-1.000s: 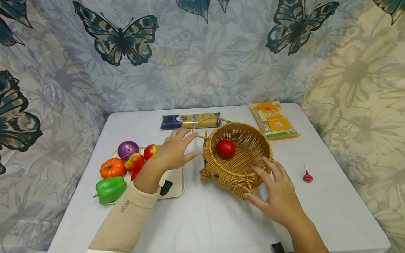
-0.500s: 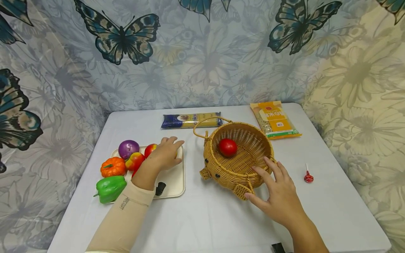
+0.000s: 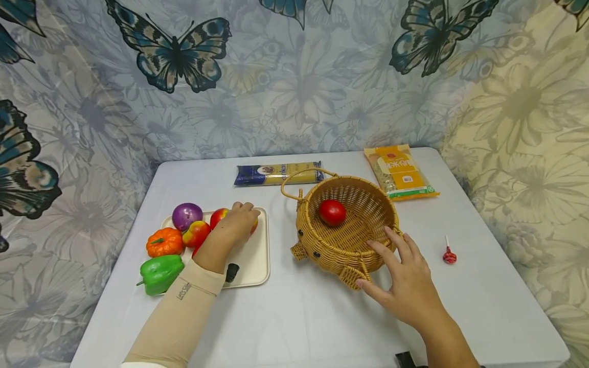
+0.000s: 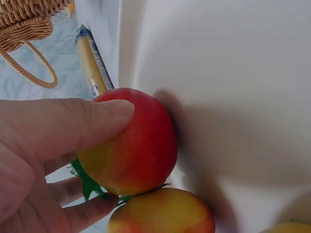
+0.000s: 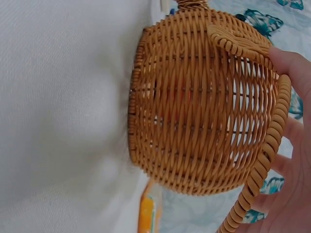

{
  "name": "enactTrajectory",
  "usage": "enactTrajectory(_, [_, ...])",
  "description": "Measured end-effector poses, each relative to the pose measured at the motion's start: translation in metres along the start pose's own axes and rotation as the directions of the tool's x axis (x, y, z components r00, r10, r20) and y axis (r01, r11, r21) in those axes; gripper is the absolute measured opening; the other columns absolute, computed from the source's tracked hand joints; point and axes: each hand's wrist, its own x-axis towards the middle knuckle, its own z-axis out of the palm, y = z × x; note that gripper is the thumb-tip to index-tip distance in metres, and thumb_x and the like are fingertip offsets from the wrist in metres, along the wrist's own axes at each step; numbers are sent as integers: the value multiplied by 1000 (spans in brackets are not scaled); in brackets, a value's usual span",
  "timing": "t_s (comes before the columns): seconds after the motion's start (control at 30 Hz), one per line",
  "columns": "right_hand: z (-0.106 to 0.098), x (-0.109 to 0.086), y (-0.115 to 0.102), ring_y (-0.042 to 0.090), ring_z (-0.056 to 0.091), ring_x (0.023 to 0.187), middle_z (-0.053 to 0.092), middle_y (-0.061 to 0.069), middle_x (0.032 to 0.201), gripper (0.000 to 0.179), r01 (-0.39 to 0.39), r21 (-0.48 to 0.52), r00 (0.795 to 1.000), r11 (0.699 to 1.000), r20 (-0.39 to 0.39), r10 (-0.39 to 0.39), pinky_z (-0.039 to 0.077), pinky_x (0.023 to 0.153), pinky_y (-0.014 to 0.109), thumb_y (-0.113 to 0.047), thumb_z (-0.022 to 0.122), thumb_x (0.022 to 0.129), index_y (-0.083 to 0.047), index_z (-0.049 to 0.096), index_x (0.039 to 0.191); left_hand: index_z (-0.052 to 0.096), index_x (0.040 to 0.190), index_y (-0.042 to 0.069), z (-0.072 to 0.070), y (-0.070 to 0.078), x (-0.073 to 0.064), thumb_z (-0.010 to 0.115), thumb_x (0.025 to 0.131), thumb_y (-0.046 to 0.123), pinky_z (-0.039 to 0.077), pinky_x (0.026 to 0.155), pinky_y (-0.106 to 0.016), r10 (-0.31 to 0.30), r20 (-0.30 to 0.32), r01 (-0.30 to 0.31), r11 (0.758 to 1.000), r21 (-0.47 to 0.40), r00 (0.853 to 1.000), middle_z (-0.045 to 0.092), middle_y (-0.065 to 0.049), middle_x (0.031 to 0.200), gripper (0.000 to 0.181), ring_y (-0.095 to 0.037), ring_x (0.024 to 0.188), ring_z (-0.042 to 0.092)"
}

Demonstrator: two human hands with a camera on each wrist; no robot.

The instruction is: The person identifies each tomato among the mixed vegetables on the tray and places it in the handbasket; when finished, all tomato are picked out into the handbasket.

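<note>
My left hand [image 3: 234, 225] is over the far right part of the cream tray [image 3: 250, 271]. Its thumb and fingers pinch a round red-and-yellow fruit [image 4: 146, 150] with green leafy bits beneath it. Another yellow-and-red fruit [image 4: 163, 213] lies against it in the left wrist view. My right hand [image 3: 407, 278] grips the near right rim of a wicker basket [image 3: 363, 220], fingertips inside and thumb outside. The basket has an animal face and looped handles, one handle [image 5: 262, 160] crossing in front of the right hand. A red tomato [image 3: 332, 212] lies inside the basket.
On the tray's left are a purple onion [image 3: 186, 216], an orange pumpkin [image 3: 164, 243], a green bell pepper [image 3: 161, 274] and more red fruit. Behind the basket lie a pasta packet [image 3: 276, 174] and a yellow grain bag [image 3: 400, 171]. A red lollipop [image 3: 449, 254] lies right.
My left hand has moved left and down from beside the basket's handle to the tray, and its fingers have closed on the fruit. The right hand stays on the basket rim.
</note>
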Motion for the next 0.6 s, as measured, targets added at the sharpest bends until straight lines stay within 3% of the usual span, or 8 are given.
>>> enactTrajectory(0.33, [0, 0, 1, 55, 28, 144, 32, 11, 163, 78, 13, 15, 1000, 1000, -17, -12, 31, 96, 83, -50, 88, 72, -24, 57, 140, 60, 141, 7, 0, -1, 0, 76, 90, 5, 47, 110, -55, 16, -7, -16, 1000, 5, 1000, 55, -19, 140, 54, -39, 130, 47])
enactTrajectory(0.6, [1, 0, 2, 56, 28, 144, 32, 12, 163, 78, 24, 22, 1000, 999, -19, -23, 30, 95, 84, -50, 88, 72, -22, 57, 139, 61, 141, 6, -5, 2, -3, 76, 92, 9, 49, 108, -54, 76, -83, -74, 997, 17, 994, 53, -21, 144, 52, -40, 132, 47])
